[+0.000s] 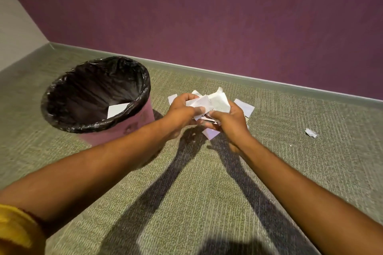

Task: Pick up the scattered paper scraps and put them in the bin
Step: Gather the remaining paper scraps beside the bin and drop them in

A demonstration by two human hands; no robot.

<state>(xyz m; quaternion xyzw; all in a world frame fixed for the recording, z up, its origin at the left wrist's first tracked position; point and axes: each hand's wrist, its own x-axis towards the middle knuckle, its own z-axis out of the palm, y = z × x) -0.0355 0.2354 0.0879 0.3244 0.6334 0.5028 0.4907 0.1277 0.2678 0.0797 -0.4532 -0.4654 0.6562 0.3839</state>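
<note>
Both hands hold one bunch of white paper scraps [213,102] above the carpet, just right of the bin. My left hand [182,109] grips the bunch from the left, and my right hand [230,122] grips it from the right. More flat white scraps [245,107] lie on the floor under and behind the hands. A small crumpled scrap [310,132] lies alone further right. The pink bin [132,128] with a black liner [95,126] stands at the left, and one white scrap [117,109] lies inside it.
Green carpet covers the floor. A purple wall with a grey skirting board [269,83] runs behind the scraps, and a pale wall [14,33] meets it at the far left corner. My arms cast dark shadows on the carpet.
</note>
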